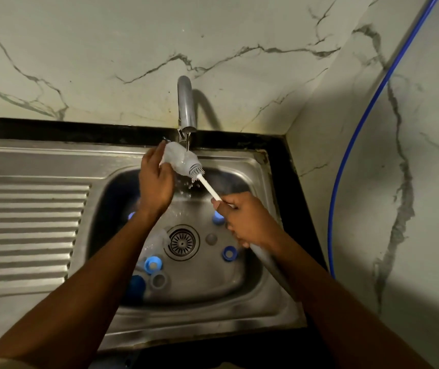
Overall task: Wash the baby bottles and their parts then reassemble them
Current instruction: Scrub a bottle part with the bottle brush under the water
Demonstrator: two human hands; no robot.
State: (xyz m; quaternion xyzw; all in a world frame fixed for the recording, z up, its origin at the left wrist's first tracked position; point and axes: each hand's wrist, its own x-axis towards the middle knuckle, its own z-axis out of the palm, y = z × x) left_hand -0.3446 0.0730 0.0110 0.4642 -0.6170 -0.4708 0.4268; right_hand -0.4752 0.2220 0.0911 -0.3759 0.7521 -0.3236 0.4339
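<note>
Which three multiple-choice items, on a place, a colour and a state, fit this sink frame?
1. Where is the bottle that is being brushed?
A) on the drainboard
B) under the faucet, in the left hand
C) on the counter right of the sink

2. What colour is the brush handle?
A) white
B) blue
C) black

3. What is the right hand doing?
A) hanging open
B) gripping the brush handle
C) turning the tap

Answers:
1 B: the left hand holds the bottle tilted just below the faucet.
2 A: the stick coming out of the bottle's mouth is white.
3 B: its fingers curl round the handle's lower end.
</note>
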